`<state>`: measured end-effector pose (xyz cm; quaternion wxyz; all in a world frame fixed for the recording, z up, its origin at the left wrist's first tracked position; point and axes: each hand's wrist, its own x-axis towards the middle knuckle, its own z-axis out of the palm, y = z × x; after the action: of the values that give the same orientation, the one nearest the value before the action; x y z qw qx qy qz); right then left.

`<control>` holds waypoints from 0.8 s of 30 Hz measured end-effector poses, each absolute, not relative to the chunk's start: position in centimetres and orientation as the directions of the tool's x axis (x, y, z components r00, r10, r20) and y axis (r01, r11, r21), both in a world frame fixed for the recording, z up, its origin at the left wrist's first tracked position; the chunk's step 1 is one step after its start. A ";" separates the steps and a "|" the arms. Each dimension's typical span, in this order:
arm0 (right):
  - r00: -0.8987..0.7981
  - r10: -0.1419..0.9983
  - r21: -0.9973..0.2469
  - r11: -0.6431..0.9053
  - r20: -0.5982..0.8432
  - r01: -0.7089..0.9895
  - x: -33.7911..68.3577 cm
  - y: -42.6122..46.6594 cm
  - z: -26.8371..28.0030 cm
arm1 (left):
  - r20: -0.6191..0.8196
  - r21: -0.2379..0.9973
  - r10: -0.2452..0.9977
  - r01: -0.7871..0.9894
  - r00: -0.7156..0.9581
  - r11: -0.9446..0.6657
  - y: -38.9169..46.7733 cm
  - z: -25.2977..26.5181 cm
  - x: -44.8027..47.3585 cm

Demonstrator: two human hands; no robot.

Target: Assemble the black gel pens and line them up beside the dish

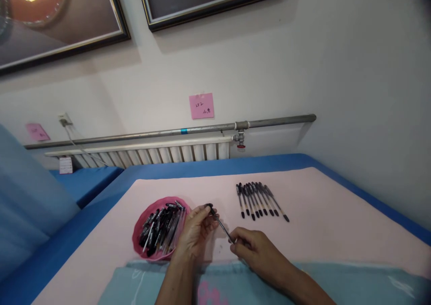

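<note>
Between my two hands is a pen (pixel 222 226) with a dark cap and a slim barrel, held at a slant above the pink sheet. My left hand (pixel 197 228) pinches its black capped end between thumb and fingers. At the lower end of the barrel, the fingers of my right hand (pixel 251 246) are closed on the pen, hiding its tip. Left of my left hand sits a pink basket (pixel 136 233) with a wavy rim, filled with loose pens and pen parts (pixel 161 228). Beyond my right hand, several capped pens (pixel 259 199) lie side by side in a row.
The pink sheet (pixel 336 215) covers a blue surface (pixel 283 159). A light-blue cloth (pixel 336 280) lies along the near edge. Behind are a white radiator (pixel 175 153), a pipe (pixel 144 135) with a red-handled valve (pixel 241 146), and a pink note (pixel 201 106) on the wall.
</note>
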<state>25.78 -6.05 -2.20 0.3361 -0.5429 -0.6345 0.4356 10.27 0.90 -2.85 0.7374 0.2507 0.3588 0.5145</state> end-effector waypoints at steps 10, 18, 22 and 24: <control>-0.156 0.987 -0.910 0.037 -0.031 0.414 25.5 -5.9 -2.5 | -0.232 0.815 0.941 -0.479 0.247 0.327 0.4 -2.8 10.9; -0.115 0.993 -0.926 0.063 0.021 0.373 25.3 -5.8 -2.5 | -0.167 0.863 0.943 -0.420 0.287 0.281 0.3 -4.1 11.6; -0.094 0.995 -0.943 0.050 0.020 0.330 25.4 -5.9 -2.5 | -0.151 0.877 0.942 -0.399 0.301 0.268 0.0 -4.1 11.8; -0.085 0.996 -0.947 0.053 0.027 0.317 25.3 -5.9 -2.6 | -0.142 0.883 0.944 -0.393 0.297 0.257 -0.2 -3.9 11.9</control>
<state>25.32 -5.88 -2.60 0.4022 -0.5438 -0.6039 0.4217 11.93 -0.20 -3.86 0.7075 0.3850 0.3577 0.4726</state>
